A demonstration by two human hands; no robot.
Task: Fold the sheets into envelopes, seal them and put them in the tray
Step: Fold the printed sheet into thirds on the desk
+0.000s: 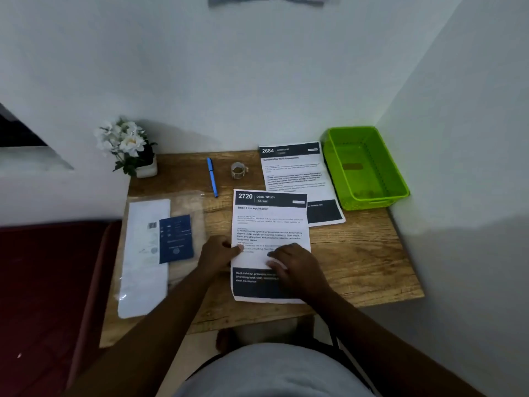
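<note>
The left hand [219,250] pinches the near sheet's [270,222] left edge; the right hand [296,263] presses flat on it. Far right: second sheet [292,173], green tray [369,167]. Pen [212,177], tape roll [238,170] beyond.

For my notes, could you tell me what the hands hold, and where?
The left hand pinches the white printed sheet at its left edge; the right hand rests on its lower middle.

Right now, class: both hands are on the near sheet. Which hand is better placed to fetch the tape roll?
Probably the left hand: it holds the near sheet's left edge, and the tape roll lies up-left of the sheet. The right hand would cross the page.
</note>
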